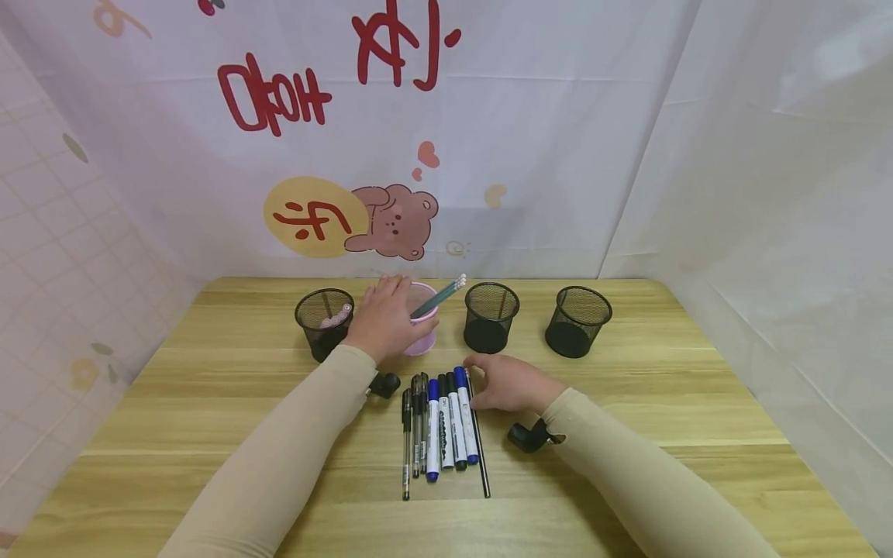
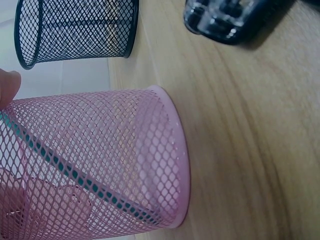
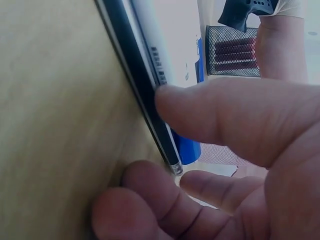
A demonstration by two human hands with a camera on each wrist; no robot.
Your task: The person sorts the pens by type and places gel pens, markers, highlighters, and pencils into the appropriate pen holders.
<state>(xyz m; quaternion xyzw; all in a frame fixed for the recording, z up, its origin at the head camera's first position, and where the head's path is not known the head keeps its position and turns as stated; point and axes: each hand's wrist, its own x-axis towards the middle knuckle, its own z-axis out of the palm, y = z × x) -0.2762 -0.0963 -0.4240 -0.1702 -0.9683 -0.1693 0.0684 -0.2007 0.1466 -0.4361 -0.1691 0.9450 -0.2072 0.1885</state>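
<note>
My left hand [image 1: 389, 322] grips the rim of a pink mesh pen holder [image 1: 420, 343]. Green pencils [image 1: 443, 295] with white ends lean out of it; through the mesh in the left wrist view, a green pencil reaches the base. At the right end of a row of pens, my right hand [image 1: 518, 383] hovers around the top of a black striped pencil [image 1: 483, 465]. In the right wrist view its thumb touches the pencil's side, while the fingers curve loosely beyond the pencil's end. Beside the pencil lie several whiteboard markers [image 1: 446, 434] with blue or black caps.
Black gel pens [image 1: 407, 442] lie left of the markers. A black mesh holder [image 1: 314, 310] with pink things inside stands left of the pink one. Two more black mesh holders [image 1: 487, 335] [image 1: 568, 339] stand to the right, on the wooden table [image 1: 649, 403] before a printed cloth.
</note>
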